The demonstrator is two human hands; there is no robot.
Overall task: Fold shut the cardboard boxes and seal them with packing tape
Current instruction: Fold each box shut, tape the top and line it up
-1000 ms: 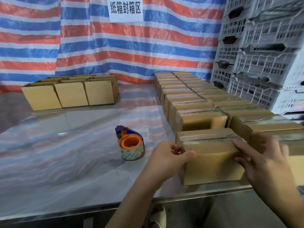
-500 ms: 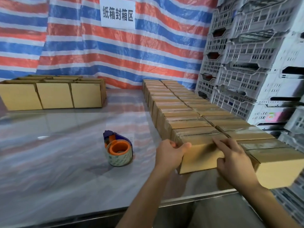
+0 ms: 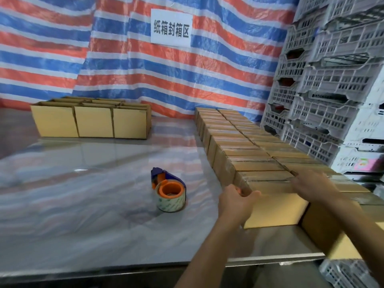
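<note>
The table [image 3: 83, 183] has a grey, glossy top that mirrors the striped tarp [image 3: 197, 84] hanging behind it, red, blue and white. A white sign [image 3: 170, 28] with dark characters is fixed on the tarp. At the right side, pale plastic crates [image 3: 332, 100] are stacked high. At the back left of the table stand open boxes [image 3: 93, 121] side by side. Along the right side run two rows of sealed boxes [image 3: 239, 138], from the tarp toward the front edge. A tape dispenser [image 3: 169, 194], blue and orange with a clear roll, lies on the table just left of the rows.

The nearest box [image 3: 274, 206] stands at the front end of the left row, close to the table's front edge. It is plain brown cardboard, its flaps down, with shiny tape along the top seam.

The left hand [image 3: 236, 202] grips its front left corner, the thumb hooked over the top edge and the fingers curled on the side wall. The right hand [image 3: 311, 183] rests on the top at the right, and its fingers seem to lie stretched and flat, though the view is blurred there.
</note>
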